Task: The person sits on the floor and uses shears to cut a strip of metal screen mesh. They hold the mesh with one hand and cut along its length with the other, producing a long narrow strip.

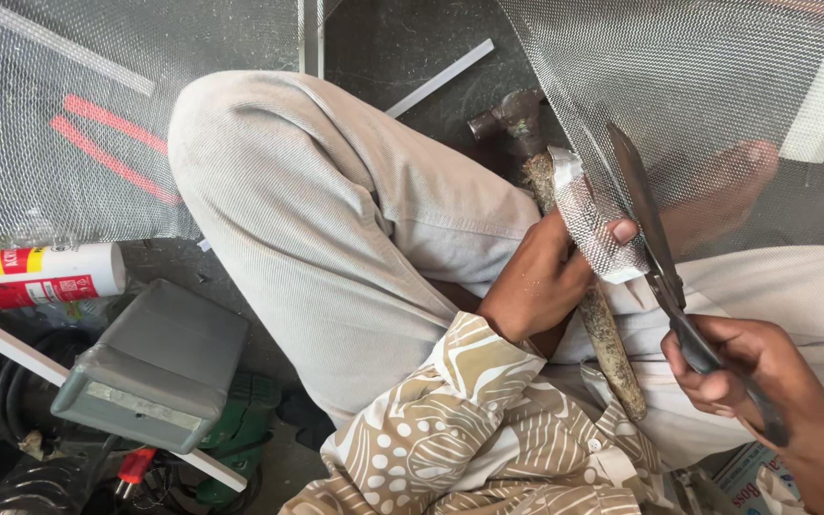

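We see the left hand (538, 278) pinching a folded strip of fine grey wire mesh (595, 221), thumb on top, fingers curled behind it. The strip hangs off the big grey mesh sheet (717, 86) that covers the upper right of the view

Right hand (751, 372) is closed around the handles of dark metal shears (662, 267). The blades point up and away, lying just beside the strip's right edge, touching or nearly so; we can't tell if the mesh sits between the blades

A hammer with a rusty metal head and rough wooden handle (584, 286) lies across the lap in light beige trousers (336, 219), its handle passing behind the left hand and the mesh strip. Head rests on the dark floor near the knee

A bare foot (727, 191) shows through the mesh sheet at upper right

On the left: a second grey mesh sheet (69, 114), a white cartridge tube with red and yellow label (35, 275) below it, a grey boxy plastic case (150, 367) sitting over a green power tool (240, 429), a white slat (11, 348) running under the case. All well apart from the hands

A patterned beige and white shirt (469, 429) fills the bottom centre
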